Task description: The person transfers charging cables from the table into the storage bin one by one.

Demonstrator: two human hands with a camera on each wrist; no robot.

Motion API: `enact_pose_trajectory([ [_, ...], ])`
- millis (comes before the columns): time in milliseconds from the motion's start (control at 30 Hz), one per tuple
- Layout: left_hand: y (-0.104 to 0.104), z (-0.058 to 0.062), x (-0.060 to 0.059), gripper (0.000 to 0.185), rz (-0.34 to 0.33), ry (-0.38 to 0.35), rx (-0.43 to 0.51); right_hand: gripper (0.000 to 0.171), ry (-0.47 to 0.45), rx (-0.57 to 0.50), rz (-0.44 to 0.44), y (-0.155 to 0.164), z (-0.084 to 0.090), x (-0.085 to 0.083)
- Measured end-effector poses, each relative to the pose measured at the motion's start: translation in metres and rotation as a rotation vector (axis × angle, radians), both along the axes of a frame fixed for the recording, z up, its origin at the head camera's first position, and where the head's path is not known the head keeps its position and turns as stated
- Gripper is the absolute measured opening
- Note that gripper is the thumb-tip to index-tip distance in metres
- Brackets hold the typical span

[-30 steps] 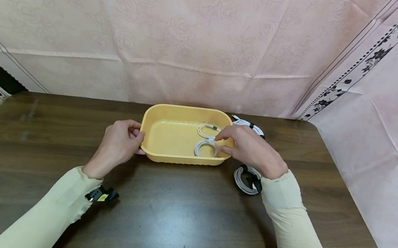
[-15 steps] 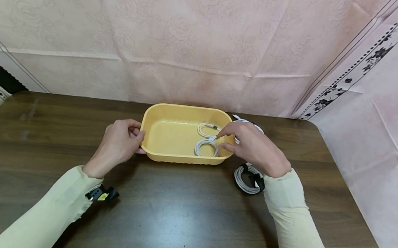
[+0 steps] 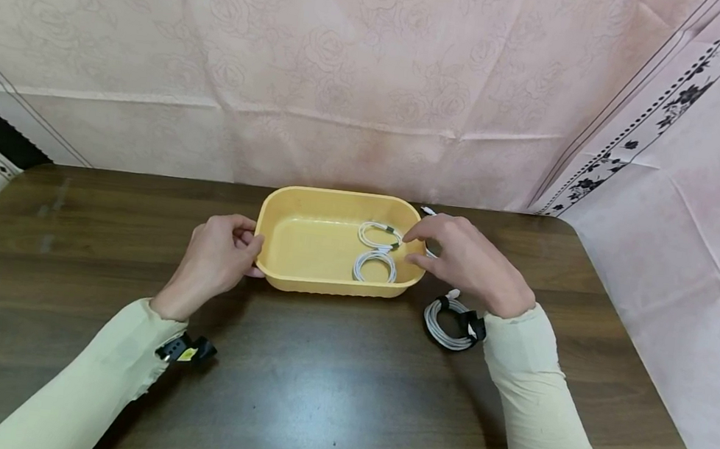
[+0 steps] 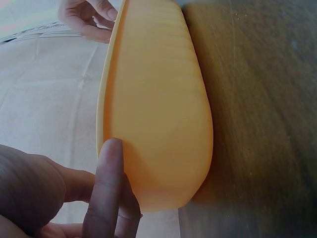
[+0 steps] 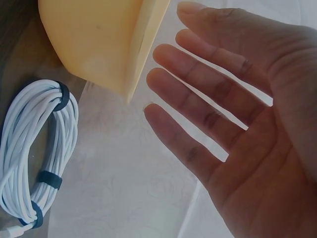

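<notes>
At the left end of a yellow plastic tray (image 3: pixel 326 288), my left hand (image 3: pixel 212 259) grips the rim, one finger flat on the outer wall in the left wrist view. My right hand (image 3: pixel 465 262) hovers over the tray's right end, fingers extended and apart, holding nothing in the right wrist view. Inside the tray, toward the right, lie two small coiled white cables (image 3: pixel 378 255), end to end, with dark ties on the farther one. A larger white cable coil (image 5: pixel 39 148) with black straps lies beside the tray, mostly hidden behind my right hand in the head view.
A grey-white cable coil (image 3: pixel 448 331) with black straps lies on the table right of the tray, near my right wrist. The brown wooden table (image 3: pixel 313 397) ends behind the tray at a pale floral cloth (image 3: pixel 348 90). More cloth hangs on the right.
My right hand has drawn back slightly to the right, away from the small coils, which stay in the tray. My left hand keeps its hold on the tray.
</notes>
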State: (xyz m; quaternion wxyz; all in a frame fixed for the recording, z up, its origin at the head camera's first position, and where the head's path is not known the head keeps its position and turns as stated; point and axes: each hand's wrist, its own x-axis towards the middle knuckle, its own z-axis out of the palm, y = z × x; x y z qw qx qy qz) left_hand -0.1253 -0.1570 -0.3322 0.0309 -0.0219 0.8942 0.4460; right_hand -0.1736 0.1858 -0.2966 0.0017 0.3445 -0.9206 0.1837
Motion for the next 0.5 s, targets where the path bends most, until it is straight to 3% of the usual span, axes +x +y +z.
enact_pose_trajectory([
  [500, -0.0006, 0.0006, -0.0005, 0.034, 0.008, -0.020, 0.017, 0.026, -0.028, 0.026, -0.056, 0.0048, 0.0020, -0.0027],
])
